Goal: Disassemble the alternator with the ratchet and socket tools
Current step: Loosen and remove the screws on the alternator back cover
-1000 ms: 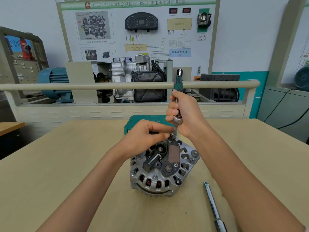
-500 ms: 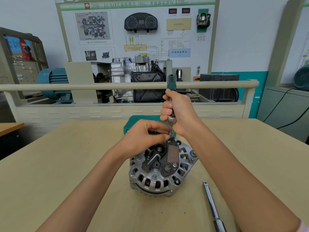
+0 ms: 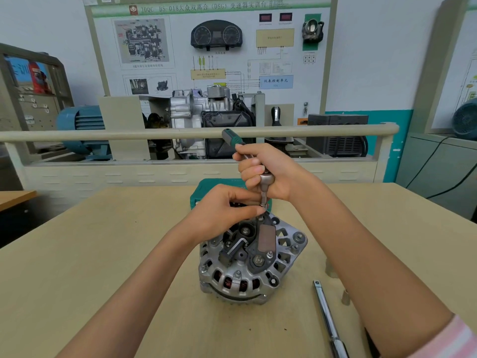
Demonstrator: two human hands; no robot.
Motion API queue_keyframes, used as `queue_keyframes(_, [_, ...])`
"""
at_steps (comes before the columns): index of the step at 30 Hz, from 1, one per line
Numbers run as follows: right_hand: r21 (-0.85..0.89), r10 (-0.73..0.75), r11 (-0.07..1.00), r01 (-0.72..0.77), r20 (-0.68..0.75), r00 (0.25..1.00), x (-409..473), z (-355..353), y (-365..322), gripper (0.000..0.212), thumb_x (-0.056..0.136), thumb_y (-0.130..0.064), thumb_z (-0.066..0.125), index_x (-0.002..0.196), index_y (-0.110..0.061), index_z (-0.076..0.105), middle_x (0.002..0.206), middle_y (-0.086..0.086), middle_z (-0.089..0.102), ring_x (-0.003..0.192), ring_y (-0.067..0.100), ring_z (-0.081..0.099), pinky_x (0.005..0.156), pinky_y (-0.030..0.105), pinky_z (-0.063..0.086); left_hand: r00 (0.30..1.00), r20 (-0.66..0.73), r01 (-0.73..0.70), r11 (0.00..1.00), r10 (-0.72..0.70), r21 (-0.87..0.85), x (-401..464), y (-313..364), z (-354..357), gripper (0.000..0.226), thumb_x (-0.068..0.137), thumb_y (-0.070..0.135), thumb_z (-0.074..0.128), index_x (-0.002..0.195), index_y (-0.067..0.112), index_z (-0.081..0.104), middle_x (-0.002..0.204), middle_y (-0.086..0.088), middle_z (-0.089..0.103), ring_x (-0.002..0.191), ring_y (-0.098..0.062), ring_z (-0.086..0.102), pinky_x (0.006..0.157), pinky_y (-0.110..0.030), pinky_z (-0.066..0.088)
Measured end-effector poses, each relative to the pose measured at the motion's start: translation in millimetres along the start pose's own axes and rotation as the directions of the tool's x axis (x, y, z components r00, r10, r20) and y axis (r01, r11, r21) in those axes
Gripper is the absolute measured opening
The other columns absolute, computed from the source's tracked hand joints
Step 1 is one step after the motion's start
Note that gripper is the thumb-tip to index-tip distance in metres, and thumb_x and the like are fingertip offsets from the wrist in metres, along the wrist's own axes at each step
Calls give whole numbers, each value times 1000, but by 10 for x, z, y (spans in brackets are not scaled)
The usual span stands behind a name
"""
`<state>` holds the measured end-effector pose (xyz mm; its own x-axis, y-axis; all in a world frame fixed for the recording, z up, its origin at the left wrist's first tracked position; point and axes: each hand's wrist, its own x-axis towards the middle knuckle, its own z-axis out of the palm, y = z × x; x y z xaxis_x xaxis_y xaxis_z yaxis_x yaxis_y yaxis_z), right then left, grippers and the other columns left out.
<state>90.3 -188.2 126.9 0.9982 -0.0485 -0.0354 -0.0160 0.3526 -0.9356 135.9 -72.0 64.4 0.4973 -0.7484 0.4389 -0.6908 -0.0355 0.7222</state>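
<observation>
On the wall behind the desk (image 3: pixel 90 254) hung a big board (image 3: pixel 214 47) with a green strip on top. Its heading had letters "BS" and "(DSG)" among Chinese words, and a red logo at the left end. A blue box (image 3: pixel 276 82) on the board held more Chinese writing. The smaller print was too blurred to read.

Near the middle of the desk, a bit toward the front edge, stood the alternator (image 3: pixel 251 259). It was silver metal, round, with many slots around its rim. Copper wire showed through the slots at the front. A black plastic part lay on top with a brown plate on it, and a few small bolts and nuts stuck up.

The right hand (image 3: pixel 260 171) was closed tight around the ratchet (image 3: pixel 233 140), whose green and black grip pointed up and back. A socket (image 3: pixel 263 200) hung down from the ratchet head, at a bolt by the alternator's far edge. The left hand (image 3: pixel 224 210) pinched the socket's bottom end with thumb and fingers together.

Just behind the hands sat a green case (image 3: pixel 206 188). A long shiny bar (image 3: pixel 326 319) lay on the desk to the right of the alternator, running to the front edge.
</observation>
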Motion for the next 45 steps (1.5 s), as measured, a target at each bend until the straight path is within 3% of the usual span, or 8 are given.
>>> queue_keyframes(19, [-26,-15,999,19,127,992,-83,-126,47,24,99,-27,42,85,-10,51,38,-11,31,26,0,28,27,12,26,996,54,60,995,-64,79,98,55,41,17,84,9,67,99,9,73,98,-2,73,97,-15,65,91,-23,47])
queue_keyframes(22, [28,-189,981,192,-89,978,-77,-75,124,24,99,-23,42,82,-10,52,38,-10,33,27,1,30,29,13,28,998,43,43,994,-48,102,111,68,47,19,82,8,69,100,10,72,97,-2,73,90,-9,66,87,-19,49])
queue_keyframes(26, [151,-436,741,654,-632,641,-81,30,337,26,103,-21,30,80,-14,39,60,1,37,27,3,35,35,16,31,999,42,20,992,-25,125,116,72,51,20,81,4,67,100,7,72,95,-5,73,82,-3,65,78,-15,48])
queue_keyframes(28, [220,-405,699,681,-662,630,-86,34,368,27,103,-23,26,79,-16,35,66,1,35,28,4,35,37,17,32,999,38,2,992,-7,127,111,60,52,19,81,2,67,98,8,73,93,-4,73,82,-6,66,81,-22,50])
queue_keyframes(35, [-29,-11,1000,11,15,1000,-37,-81,41,24,100,-23,38,84,-11,51,41,-11,33,27,0,29,28,12,24,1000,23,10,999,-11,38,58,-6,20,18,80,8,71,96,17,74,90,11,73,87,3,64,83,-11,46])
queue_keyframes(40, [-439,299,893,-100,412,861,-55,-54,-40,29,99,-25,33,99,-8,57,41,-12,31,26,-2,27,28,12,18,999,-27,-20,999,19,-31,14,-26,-3,45,76,5,73,79,50,69,84,28,69,92,11,60,82,-5,41])
queue_keyframes(43, [-240,-2,969,60,237,971,-95,36,122,26,100,-23,39,94,-8,60,43,-11,32,28,0,28,29,13,22,1000,-10,-22,1000,22,-21,-21,-36,-12,31,77,3,72,68,33,72,67,23,67,73,10,61,72,-6,43])
queue_keyframes(45, [-2,-392,917,398,-172,904,-119,117,325,23,100,-19,41,87,-12,58,49,-7,35,30,3,32,32,14,28,999,-7,-52,999,52,4,-29,-22,-16,33,78,3,71,71,35,72,70,19,70,71,7,63,71,-10,44])
